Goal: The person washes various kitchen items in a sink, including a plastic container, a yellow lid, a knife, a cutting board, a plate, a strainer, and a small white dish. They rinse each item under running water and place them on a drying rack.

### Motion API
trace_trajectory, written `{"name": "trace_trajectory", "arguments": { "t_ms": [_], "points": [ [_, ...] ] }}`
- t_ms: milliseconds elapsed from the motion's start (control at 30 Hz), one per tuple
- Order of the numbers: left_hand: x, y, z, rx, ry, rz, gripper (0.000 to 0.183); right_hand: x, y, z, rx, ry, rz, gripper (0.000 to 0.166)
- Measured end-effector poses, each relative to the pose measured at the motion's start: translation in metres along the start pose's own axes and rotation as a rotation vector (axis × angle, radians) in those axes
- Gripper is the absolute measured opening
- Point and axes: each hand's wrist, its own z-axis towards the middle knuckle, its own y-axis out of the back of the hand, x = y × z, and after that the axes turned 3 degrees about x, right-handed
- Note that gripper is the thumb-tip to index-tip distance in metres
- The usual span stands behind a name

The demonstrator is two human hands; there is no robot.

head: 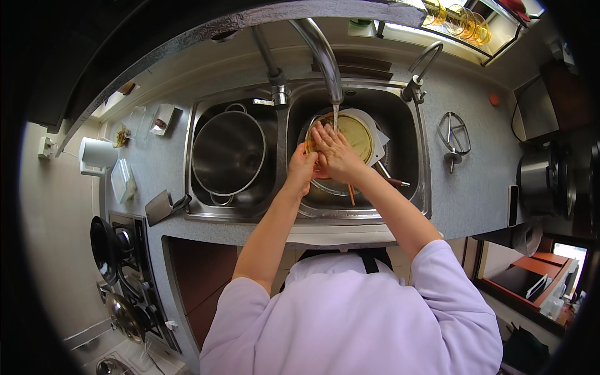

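Over the right basin of a steel double sink (424, 187), my left hand (302, 169) grips an amber glass dish (310, 140), mostly covered by my hands. My right hand (338, 157) lies on it with its fingers extended; whether it grips anything is unclear. A curved faucet (328, 65) runs a stream of water down just beyond my right fingers. Beneath and beside my hands, a yellowish round dish (358, 136) rests on a white board or tray (378, 147) among stacked dishes. Orange chopsticks (351, 194) and a dark-red handle (396, 182) stick out below.
A large steel pot (229, 152) fills the left basin. A cleaver (161, 206) lies left of the sink, near a black pan (104, 251) on the stove. Right of the sink are a mixer beater (453, 138), a small tap (413, 89) and a steel cooker (539, 180).
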Motion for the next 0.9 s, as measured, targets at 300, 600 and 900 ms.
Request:
{"name": "trace_trajectory", "arguments": {
  "t_ms": [300,600,900],
  "points": [
    [0.004,-0.001,-0.001,-0.094,-0.001,0.056,0.029,-0.032,0.023,-0.031,0.147,-0.143,-0.152,0.044],
    [0.008,0.006,0.001,-0.066,-0.066,-0.046,0.026,-0.002,0.027,-0.021,0.299,0.114,0.055,0.052],
    [-0.017,-0.030,0.008,-0.179,-0.089,0.108,0.057,0.000,0.069,-0.035,0.046,-0.258,0.245,0.016]
  ]
}}
